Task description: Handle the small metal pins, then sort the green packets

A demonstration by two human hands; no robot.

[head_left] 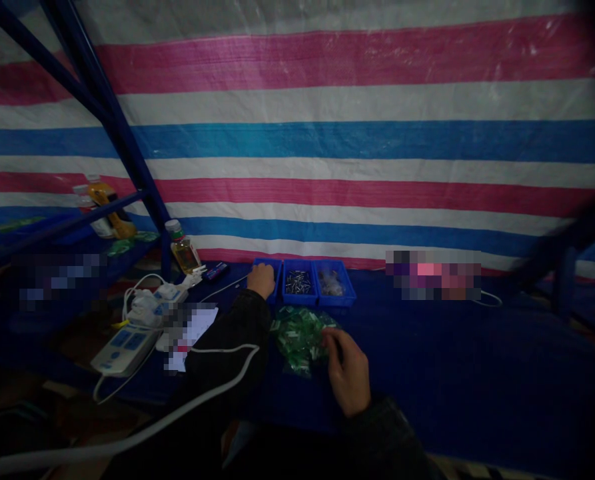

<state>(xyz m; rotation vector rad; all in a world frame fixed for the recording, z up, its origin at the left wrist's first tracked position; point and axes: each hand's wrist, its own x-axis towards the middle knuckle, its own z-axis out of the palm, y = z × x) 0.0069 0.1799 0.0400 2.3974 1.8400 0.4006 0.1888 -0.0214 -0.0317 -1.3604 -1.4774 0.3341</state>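
Observation:
My left hand [261,281] reaches into the leftmost blue bin [277,265]. Its fingers point down behind the knuckles, so their grip and the bin's contents there are hidden. At the right edge of a heap of small green plastic packets [300,337], the fingers of my right hand [348,373] are curled in a pinch. Whatever lies between those fingertips is too small and dark to make out. The middle blue bin [286,300] holds many small metal screw-like pieces [298,282]. Clear small parts or bags [332,283] lie in the right blue bin [351,298].
Left on the blue table [427,373] are a power strip [122,350] with plugged-in chargers [150,307] and a bottle [182,247]. A white cable [217,390] crosses over my left forearm. Blue metal posts [132,150] and a striped tarp [352,140] stand behind.

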